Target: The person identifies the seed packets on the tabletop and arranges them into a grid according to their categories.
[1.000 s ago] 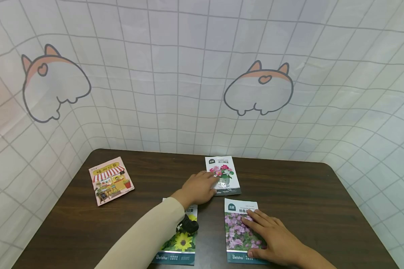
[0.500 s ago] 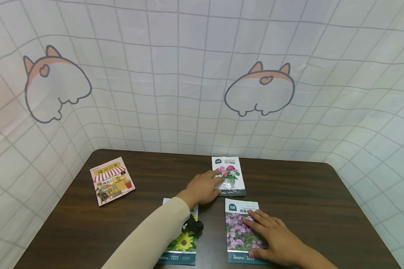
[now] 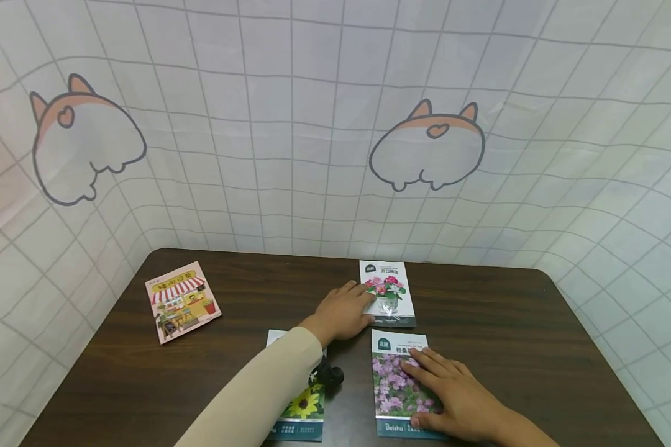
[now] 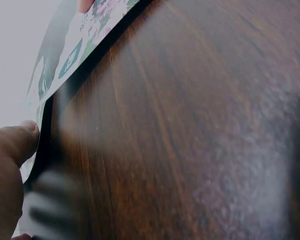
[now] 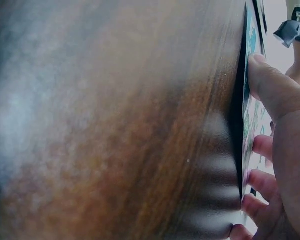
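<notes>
My left hand [image 3: 343,312] reaches toward the back of the table, its fingertips on the left edge of a white seed packet [image 3: 394,295] printed with pink and red flowers in a vase. In the left wrist view, the thumb [image 4: 25,140] lies along that packet's edge. With fingers spread, my right hand [image 3: 461,397] rests on a seed packet [image 3: 388,385] with purple flowers. The hand hides part of its right side. A third seed packet [image 3: 304,406], with yellow flowers, lies partly hidden under the cream sleeve [image 3: 257,394] of my left arm.
A pink packet [image 3: 183,302] with a striped-awning shop picture lies at an angle on the left of the dark wooden table [image 3: 503,323]. Behind the table hangs a white grid-patterned curtain [image 3: 257,155] with cartoon prints. A black wrist camera [image 3: 328,372] sits on my left wrist.
The packet with the vase has slid to the right along the back of the table, with my left hand moving along. My right hand and the other packets stay put.
</notes>
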`<control>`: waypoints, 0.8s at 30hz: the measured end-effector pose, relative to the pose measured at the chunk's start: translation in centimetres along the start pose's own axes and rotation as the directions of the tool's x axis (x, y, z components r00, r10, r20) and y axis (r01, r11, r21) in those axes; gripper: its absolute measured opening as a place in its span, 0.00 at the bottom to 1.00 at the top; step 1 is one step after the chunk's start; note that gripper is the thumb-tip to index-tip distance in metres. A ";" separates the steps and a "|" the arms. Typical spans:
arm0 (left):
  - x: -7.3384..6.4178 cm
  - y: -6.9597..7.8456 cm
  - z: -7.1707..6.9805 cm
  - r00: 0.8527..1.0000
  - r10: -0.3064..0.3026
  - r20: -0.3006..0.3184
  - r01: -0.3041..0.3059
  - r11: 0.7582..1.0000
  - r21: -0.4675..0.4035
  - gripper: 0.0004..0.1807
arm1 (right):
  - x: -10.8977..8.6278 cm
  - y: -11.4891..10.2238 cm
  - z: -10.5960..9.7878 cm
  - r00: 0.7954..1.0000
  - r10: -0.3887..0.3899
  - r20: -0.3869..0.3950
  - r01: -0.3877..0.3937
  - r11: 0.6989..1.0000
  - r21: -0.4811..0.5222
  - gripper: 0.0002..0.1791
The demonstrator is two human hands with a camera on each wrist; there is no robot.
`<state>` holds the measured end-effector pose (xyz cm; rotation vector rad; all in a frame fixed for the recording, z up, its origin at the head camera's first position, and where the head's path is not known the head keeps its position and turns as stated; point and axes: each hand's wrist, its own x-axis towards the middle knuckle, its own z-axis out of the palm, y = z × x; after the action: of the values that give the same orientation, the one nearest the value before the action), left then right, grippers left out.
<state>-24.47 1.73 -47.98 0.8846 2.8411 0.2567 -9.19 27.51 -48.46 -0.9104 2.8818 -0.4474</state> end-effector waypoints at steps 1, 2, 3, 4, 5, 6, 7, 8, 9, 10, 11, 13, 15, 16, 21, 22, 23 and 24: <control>0.1 0.0 0.0 1.000 0.000 0.002 0.000 1.000 -0.001 0.30 | 0.0 0.0 0.0 1.000 0.000 0.001 0.000 1.000 -0.001 0.48; 0.2 0.1 0.1 1.000 -0.001 0.002 0.001 1.000 -0.001 0.30 | 0.0 0.0 0.0 1.000 -0.001 0.000 0.001 1.000 -0.001 0.48; 0.2 0.2 0.1 1.000 -0.003 0.003 0.003 1.000 0.000 0.30 | 0.0 0.0 0.0 1.000 -0.001 0.001 0.001 1.000 -0.003 0.48; 0.3 0.2 0.1 1.000 -0.004 0.003 0.004 1.000 -0.001 0.30 | 0.0 0.0 0.0 1.000 -0.001 0.000 0.001 1.000 -0.001 0.48; 0.3 0.3 0.1 1.000 -0.005 0.004 0.005 1.000 -0.001 0.30 | -0.1 0.0 0.0 1.000 0.000 0.000 0.000 1.000 -0.001 0.48; 0.4 0.4 0.1 1.000 -0.008 0.007 0.008 1.000 0.001 0.30 | -0.1 0.0 0.0 1.000 0.001 0.001 -0.001 1.000 0.000 0.48; 0.4 0.5 0.0 1.000 -0.012 0.010 0.012 1.000 0.001 0.30 | -0.1 0.0 0.0 1.000 0.003 0.003 -0.003 1.000 0.002 0.48; 0.4 0.7 -0.1 1.000 -0.017 0.010 0.017 1.000 0.002 0.30 | -0.1 0.0 0.0 1.000 0.005 0.006 -0.005 1.000 0.005 0.48; 0.4 0.8 -0.2 1.000 -0.022 0.012 0.022 1.000 0.002 0.30 | -0.1 0.0 0.0 1.000 0.008 0.009 -0.008 1.000 0.008 0.48; 0.3 0.9 -0.3 1.000 -0.027 0.013 0.027 1.000 0.004 0.30 | -0.1 0.0 0.0 1.000 0.010 0.012 -0.010 1.000 0.012 0.48; 0.3 1.0 -0.3 0.999 -0.031 0.014 0.031 0.999 0.008 0.30 | -0.1 0.0 0.0 1.000 0.012 0.015 -0.012 1.000 0.014 0.48; 0.2 1.2 -0.5 0.999 -0.038 0.013 0.037 0.999 0.012 0.30 | -0.1 0.0 0.1 1.000 0.011 0.014 -0.011 1.000 0.016 0.48; 0.2 1.3 -0.6 0.999 -0.041 0.014 0.041 0.999 0.018 0.30 | -0.1 0.0 0.1 1.000 0.006 0.007 -0.006 1.000 0.011 0.48; 0.2 1.3 -0.6 0.999 -0.041 0.015 0.041 0.999 0.023 0.30 | 0.0 0.0 0.1 1.000 0.003 0.003 -0.003 1.000 0.007 0.48; 0.4 1.4 -0.4 0.999 -0.047 0.014 0.047 0.998 0.044 0.30 | 0.0 0.0 0.1 1.000 -0.005 -0.005 0.005 1.000 -0.004 0.48; 0.4 1.5 -0.4 0.999 -0.048 0.012 0.047 0.998 0.047 0.30 | 0.0 0.0 0.1 1.000 -0.005 -0.006 0.005 1.000 -0.004 0.48; 0.3 1.5 -0.4 0.999 -0.049 0.009 0.048 0.998 0.049 0.30 | 0.0 -0.1 0.1 1.000 -0.006 -0.008 0.006 1.000 -0.004 0.48; 0.3 1.6 -0.4 0.999 -0.049 0.007 0.049 0.997 0.052 0.30 | 0.0 -0.1 0.1 1.000 -0.007 -0.009 0.007 1.000 -0.005 0.48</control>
<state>-23.94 3.13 -47.27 0.8222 2.8693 0.1735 -9.16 27.39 -48.52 -0.9215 2.8904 -0.4467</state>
